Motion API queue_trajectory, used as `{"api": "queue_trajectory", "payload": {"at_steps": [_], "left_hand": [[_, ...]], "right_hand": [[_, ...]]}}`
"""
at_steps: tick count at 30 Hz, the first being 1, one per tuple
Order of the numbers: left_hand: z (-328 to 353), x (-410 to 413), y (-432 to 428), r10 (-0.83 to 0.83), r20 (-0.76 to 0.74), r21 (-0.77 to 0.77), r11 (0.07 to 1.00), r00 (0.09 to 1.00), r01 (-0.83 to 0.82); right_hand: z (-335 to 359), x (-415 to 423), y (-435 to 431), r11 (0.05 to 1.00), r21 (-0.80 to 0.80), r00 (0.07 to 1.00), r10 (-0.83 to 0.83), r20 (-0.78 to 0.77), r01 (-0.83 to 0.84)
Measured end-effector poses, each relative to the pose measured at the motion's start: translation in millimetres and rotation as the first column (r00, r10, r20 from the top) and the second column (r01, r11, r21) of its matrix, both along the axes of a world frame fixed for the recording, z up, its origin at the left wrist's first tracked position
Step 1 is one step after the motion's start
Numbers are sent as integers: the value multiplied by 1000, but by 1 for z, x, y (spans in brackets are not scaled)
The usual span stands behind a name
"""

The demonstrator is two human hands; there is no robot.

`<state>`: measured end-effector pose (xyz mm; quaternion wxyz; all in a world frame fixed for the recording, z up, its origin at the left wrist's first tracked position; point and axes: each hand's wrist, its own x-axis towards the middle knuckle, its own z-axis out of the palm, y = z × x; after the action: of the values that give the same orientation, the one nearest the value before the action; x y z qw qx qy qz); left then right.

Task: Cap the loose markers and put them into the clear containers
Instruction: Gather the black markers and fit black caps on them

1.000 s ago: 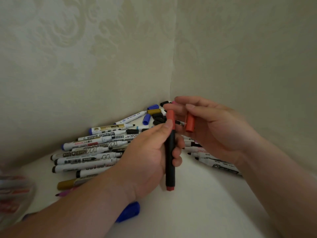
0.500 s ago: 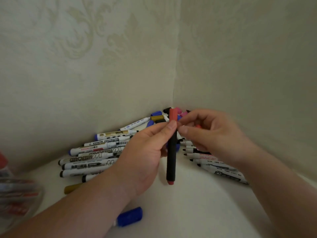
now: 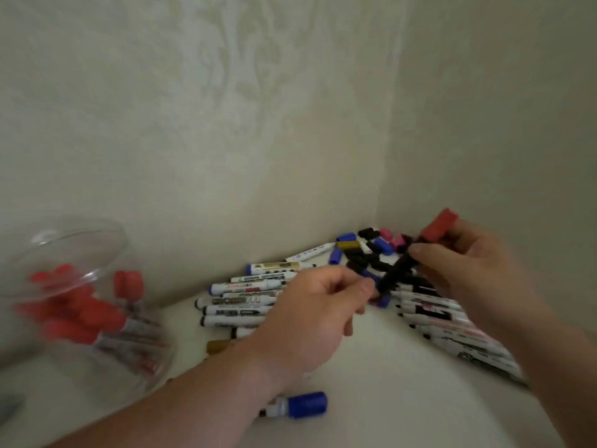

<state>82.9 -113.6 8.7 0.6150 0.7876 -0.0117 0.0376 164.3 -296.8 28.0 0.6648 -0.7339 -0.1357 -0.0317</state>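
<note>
Marker: red-capped, no longer upright; now tilted above the pile.
Right hand: now gripping the marker's upper half.
Left hand: off the barrel, curled near its lower end; grip too blurred to tell.
Jar: newly in view, far left, holding red-capped markers.

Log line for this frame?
right hand grips capped black marker | left hand near its end, grip unclear | clear container: marker not in
</note>
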Motion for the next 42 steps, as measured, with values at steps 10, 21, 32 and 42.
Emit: {"api": "queue_trajectory", "payload": {"at_steps": [10, 21, 32, 42], "left_hand": [[2, -54, 69, -85, 208, 705, 704, 974, -89], [-10, -51, 91, -56, 297, 690, 702, 953, -174], [-24, -45, 87, -60, 367, 701, 674, 928, -233], [-4, -5, 26, -169, 495, 719, 630, 852, -292]], "right_hand": [[106, -59, 145, 888, -21, 865, 452, 218, -458], [120, -70, 216, 865, -211, 862, 487, 141, -455], [91, -33, 120, 925, -131, 925, 368, 90, -355], [24, 39, -57, 845, -449, 957, -265, 118, 289]]}}
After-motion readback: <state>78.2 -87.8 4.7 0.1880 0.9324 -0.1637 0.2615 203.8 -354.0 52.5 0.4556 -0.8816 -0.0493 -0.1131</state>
